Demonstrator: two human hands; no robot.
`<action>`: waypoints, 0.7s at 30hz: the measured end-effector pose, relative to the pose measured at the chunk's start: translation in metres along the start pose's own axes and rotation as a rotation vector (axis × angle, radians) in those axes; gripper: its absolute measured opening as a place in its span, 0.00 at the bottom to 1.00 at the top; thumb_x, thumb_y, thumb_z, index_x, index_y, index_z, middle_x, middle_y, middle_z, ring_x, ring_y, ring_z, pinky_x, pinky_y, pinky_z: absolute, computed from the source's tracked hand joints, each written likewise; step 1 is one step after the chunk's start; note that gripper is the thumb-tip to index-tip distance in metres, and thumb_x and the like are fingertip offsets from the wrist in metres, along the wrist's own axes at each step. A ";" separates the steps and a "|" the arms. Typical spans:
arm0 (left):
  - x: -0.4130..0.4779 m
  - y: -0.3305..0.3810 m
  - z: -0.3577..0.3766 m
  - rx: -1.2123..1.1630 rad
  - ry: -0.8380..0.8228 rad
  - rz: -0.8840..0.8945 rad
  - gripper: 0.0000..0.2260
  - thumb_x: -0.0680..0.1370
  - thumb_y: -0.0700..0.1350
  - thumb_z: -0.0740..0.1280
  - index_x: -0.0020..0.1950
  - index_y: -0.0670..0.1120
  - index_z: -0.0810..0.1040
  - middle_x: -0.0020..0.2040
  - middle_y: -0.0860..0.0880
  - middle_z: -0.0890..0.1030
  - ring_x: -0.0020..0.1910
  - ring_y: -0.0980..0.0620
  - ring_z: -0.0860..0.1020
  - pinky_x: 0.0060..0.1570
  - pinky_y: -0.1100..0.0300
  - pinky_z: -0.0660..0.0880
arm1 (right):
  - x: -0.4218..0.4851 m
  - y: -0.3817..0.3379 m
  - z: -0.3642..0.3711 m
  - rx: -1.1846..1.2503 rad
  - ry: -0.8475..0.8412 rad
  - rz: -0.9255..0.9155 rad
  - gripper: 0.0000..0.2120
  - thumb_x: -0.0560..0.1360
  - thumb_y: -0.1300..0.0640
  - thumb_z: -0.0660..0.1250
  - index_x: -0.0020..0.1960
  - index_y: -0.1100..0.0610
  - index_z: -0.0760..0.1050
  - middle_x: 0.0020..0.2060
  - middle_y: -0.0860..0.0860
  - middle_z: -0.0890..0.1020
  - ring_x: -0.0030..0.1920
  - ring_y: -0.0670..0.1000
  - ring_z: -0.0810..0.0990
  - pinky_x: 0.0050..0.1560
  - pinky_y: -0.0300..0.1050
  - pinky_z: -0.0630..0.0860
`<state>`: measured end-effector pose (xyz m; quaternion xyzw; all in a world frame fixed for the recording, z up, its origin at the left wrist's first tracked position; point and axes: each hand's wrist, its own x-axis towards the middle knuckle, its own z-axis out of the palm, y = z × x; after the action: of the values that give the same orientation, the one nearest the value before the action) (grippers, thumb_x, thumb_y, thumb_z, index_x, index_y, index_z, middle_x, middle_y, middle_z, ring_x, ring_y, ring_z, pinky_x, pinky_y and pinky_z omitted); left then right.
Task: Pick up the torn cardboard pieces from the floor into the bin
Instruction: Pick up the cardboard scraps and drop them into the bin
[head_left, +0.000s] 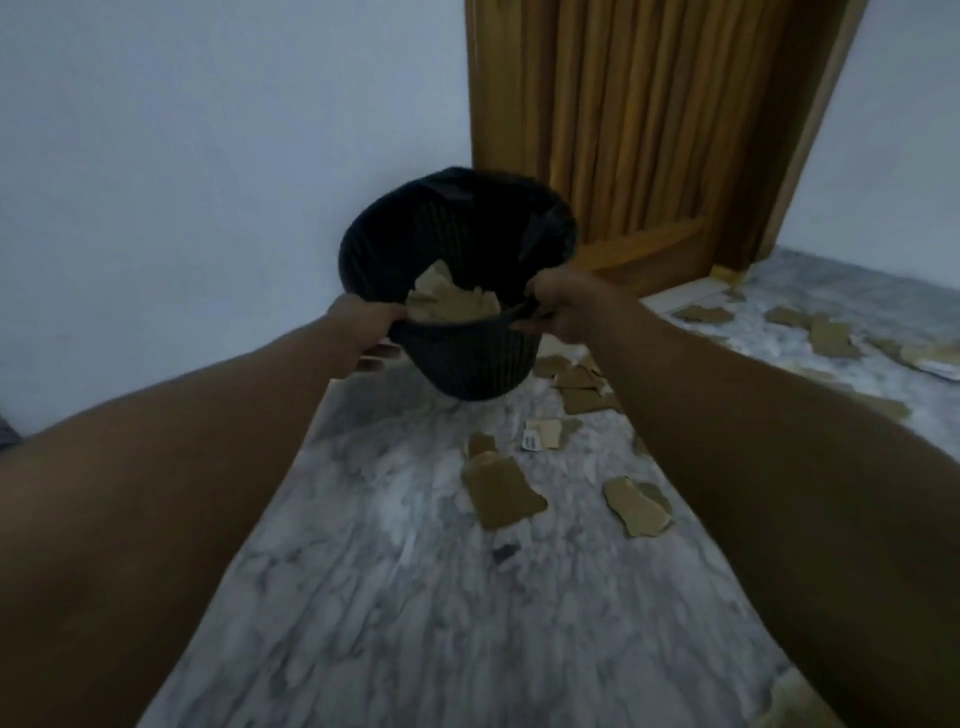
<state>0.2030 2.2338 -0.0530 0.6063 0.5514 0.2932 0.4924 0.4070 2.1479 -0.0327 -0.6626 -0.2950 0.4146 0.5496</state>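
A dark ribbed bin (470, 364) hangs above the floor, tilted toward me, with several brown cardboard pieces (452, 304) inside. My left hand (366, 332) grips its near rim on the left and my right hand (558, 309) grips the rim on the right. Several torn cardboard pieces lie on the marble floor: a large one (501, 493) below the bin, another (639, 506) to its right, one with a white label (545, 434), a cluster (579, 384) beside the bin, and more (826, 332) at the far right.
A white wall (208, 182) runs along the left, meeting a wooden door (649, 130) behind the bin. Grey marble floor (389, 597) stretches toward me. Another cardboard scrap (795, 701) lies at the bottom right.
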 end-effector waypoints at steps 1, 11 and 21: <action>-0.005 0.013 0.024 -0.035 -0.027 0.028 0.14 0.77 0.49 0.70 0.59 0.43 0.76 0.51 0.44 0.82 0.42 0.46 0.82 0.42 0.54 0.78 | 0.001 -0.008 -0.028 0.010 0.025 -0.019 0.05 0.84 0.66 0.55 0.56 0.61 0.69 0.43 0.55 0.72 0.44 0.54 0.78 0.47 0.50 0.82; -0.037 0.149 0.228 -0.030 -0.048 0.254 0.03 0.79 0.38 0.68 0.47 0.39 0.76 0.43 0.43 0.80 0.38 0.45 0.82 0.37 0.54 0.83 | 0.012 0.010 -0.241 0.611 0.268 -0.305 0.17 0.79 0.69 0.64 0.60 0.50 0.72 0.45 0.49 0.77 0.48 0.56 0.82 0.41 0.56 0.85; 0.052 0.126 0.337 0.044 -0.107 0.166 0.06 0.80 0.35 0.65 0.56 0.37 0.76 0.51 0.40 0.79 0.44 0.43 0.83 0.49 0.47 0.82 | 0.094 0.098 -0.291 0.695 0.397 -0.324 0.30 0.76 0.73 0.63 0.73 0.51 0.67 0.63 0.57 0.77 0.59 0.62 0.80 0.42 0.51 0.84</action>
<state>0.5651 2.2035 -0.0627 0.6755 0.4783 0.2879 0.4818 0.7004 2.0646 -0.1341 -0.4500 -0.1264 0.2624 0.8442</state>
